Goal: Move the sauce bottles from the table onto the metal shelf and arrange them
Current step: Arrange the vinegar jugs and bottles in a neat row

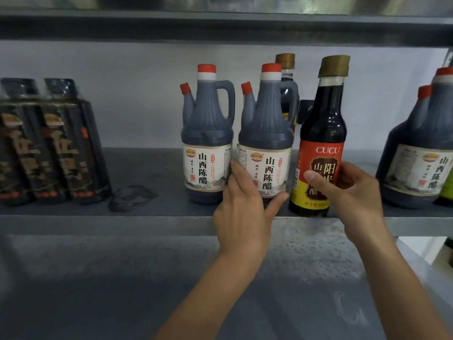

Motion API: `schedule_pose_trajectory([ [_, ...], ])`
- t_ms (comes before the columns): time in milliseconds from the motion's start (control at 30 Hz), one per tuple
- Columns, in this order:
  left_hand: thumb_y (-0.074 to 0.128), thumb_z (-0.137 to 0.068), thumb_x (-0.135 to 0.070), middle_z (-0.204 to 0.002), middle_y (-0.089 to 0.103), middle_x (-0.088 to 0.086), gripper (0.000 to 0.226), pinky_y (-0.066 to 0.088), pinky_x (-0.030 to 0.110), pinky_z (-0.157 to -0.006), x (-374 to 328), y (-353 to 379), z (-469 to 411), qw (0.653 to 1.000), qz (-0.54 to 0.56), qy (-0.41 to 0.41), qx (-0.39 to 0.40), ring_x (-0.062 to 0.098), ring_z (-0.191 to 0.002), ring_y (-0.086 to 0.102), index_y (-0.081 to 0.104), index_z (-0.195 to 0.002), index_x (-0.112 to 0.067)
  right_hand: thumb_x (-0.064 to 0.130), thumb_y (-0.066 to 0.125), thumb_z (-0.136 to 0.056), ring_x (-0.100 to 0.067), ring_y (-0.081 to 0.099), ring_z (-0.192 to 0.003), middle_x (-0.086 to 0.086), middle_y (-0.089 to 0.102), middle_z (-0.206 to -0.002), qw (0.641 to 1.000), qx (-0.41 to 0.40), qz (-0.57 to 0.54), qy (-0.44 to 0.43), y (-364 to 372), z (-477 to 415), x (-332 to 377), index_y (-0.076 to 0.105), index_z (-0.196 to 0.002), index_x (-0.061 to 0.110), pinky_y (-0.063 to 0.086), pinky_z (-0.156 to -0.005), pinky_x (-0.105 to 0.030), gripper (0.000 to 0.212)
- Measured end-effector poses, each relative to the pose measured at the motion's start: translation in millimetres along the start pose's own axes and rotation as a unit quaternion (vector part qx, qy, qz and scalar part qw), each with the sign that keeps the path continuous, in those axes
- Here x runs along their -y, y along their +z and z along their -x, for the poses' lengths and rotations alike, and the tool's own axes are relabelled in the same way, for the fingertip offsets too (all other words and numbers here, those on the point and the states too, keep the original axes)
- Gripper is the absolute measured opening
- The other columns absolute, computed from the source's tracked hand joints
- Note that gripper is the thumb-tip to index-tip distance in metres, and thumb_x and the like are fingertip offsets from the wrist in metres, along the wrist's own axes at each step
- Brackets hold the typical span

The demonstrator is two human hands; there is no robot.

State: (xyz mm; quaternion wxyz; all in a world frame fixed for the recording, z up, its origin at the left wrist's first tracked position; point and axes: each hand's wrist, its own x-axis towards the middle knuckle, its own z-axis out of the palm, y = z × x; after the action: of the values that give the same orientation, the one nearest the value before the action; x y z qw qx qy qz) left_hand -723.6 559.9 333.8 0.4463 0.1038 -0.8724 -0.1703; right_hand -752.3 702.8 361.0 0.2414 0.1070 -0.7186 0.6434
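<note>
Grey shelf (152,217) carries the row; left hand (241,212) wraps the lower label of a jug (266,133), right hand (353,192) clasps the red bottle (323,123) standing at the jug's 3 o'clock, base on the front lip. Best slide that bottle toward 12 o'clock, upright, label outward, steadying the jug against knocks
</note>
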Motion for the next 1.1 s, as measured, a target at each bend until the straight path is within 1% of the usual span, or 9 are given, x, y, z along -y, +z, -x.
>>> schedule_pose_trajectory([
  [167,0.056,-0.085,-0.049,-0.112,0.046,0.013,0.062,0.048,0.029,-0.086,22,5,11,0.973,0.057,0.167,-0.146,0.023,-0.102,0.047,0.047,-0.127,-0.004,0.040,0.075,-0.058,-0.002,0.065,-0.086,0.015,0.068,-0.089,1.000,-0.002,-0.014,-0.003,-1,5,3,0.061,-0.088,0.033,0.049,-0.073,-0.022,0.033],
  [233,0.055,-0.090,-0.041,-0.115,0.050,0.012,0.052,0.045,0.026,-0.096,22,2,13,0.956,0.183,0.201,-0.110,0.020,-0.107,0.051,0.049,-0.127,-0.005,0.040,0.075,-0.056,-0.004,0.068,-0.084,0.013,0.072,-0.085,1.000,-0.005,-0.022,-0.015,-2,11,5,0.065,-0.087,0.033,0.051,-0.074,-0.023,0.034],
  [367,0.052,-0.086,-0.055,-0.134,0.049,-0.003,0.067,0.041,0.022,-0.102,-2,-22,13,0.904,0.393,0.138,0.099,0.004,-0.123,0.046,0.038,-0.141,-0.020,0.034,0.080,-0.056,-0.010,0.071,-0.084,0.009,0.075,-0.085,0.998,0.013,-0.032,-0.053,-6,35,15,0.069,-0.087,0.029,0.057,-0.076,-0.028,0.033],
  [533,0.076,-0.074,-0.037,-0.116,0.061,-0.008,0.066,0.054,0.026,-0.086,-34,-30,5,0.817,0.520,0.062,0.241,0.004,-0.102,0.062,0.044,-0.131,-0.029,0.012,0.081,-0.061,-0.006,0.070,-0.073,0.008,0.075,-0.079,0.993,0.053,-0.031,-0.101,-16,57,18,0.072,-0.092,0.020,0.052,-0.063,-0.015,0.033],
  [600,0.080,-0.072,-0.027,-0.105,0.065,-0.007,0.055,0.055,0.024,-0.079,-40,-25,5,0.816,0.526,0.033,0.238,0.006,-0.093,0.066,0.052,-0.119,-0.028,-0.002,0.077,-0.068,-0.004,0.069,-0.078,0.011,0.074,-0.082,0.991,0.086,0.018,-0.103,-27,57,18,0.070,-0.096,0.024,0.052,-0.067,-0.016,0.039],
  [700,0.081,-0.069,-0.018,-0.091,0.070,-0.006,0.043,0.053,0.016,-0.068,-44,-18,13,0.796,0.561,-0.016,0.227,0.004,-0.083,0.068,0.061,-0.107,-0.021,0.014,0.081,-0.068,-0.007,0.067,-0.101,0.010,0.072,-0.105,0.972,0.217,0.062,-0.058,-58,44,12,0.064,-0.115,0.022,0.052,-0.087,-0.028,0.051],
  [767,0.082,-0.066,-0.017,-0.081,0.072,-0.008,0.037,0.050,0.012,-0.062,-44,-19,19,0.783,0.584,-0.040,0.211,0.001,-0.075,0.068,0.064,-0.098,-0.022,0.028,0.082,-0.065,-0.010,0.064,-0.108,0.009,0.069,-0.114,0.986,0.151,0.061,-0.046,-78,29,0,0.063,-0.120,0.024,0.051,-0.093,-0.035,0.058],
  [900,0.088,-0.044,-0.036,-0.072,0.072,-0.015,0.045,0.050,0.012,-0.056,-26,-32,17,0.791,0.593,-0.060,0.142,0.002,-0.067,0.069,0.066,-0.083,-0.027,0.029,0.083,-0.067,-0.020,0.052,-0.119,0.001,0.053,-0.126,0.952,-0.228,0.183,-0.091,-112,-10,-33,0.050,-0.128,0.022,0.048,-0.097,-0.045,0.070],
  [1100,0.073,-0.049,-0.045,-0.075,0.073,-0.010,0.038,0.054,0.017,-0.059,21,-46,2,0.790,0.602,-0.091,0.073,0.009,-0.069,0.071,0.065,-0.083,-0.029,0.041,0.086,-0.053,-0.026,0.054,-0.111,-0.008,0.057,-0.120,0.939,-0.249,0.232,-0.056,-105,-49,-52,0.047,-0.121,0.012,0.049,-0.091,-0.044,0.083],
])
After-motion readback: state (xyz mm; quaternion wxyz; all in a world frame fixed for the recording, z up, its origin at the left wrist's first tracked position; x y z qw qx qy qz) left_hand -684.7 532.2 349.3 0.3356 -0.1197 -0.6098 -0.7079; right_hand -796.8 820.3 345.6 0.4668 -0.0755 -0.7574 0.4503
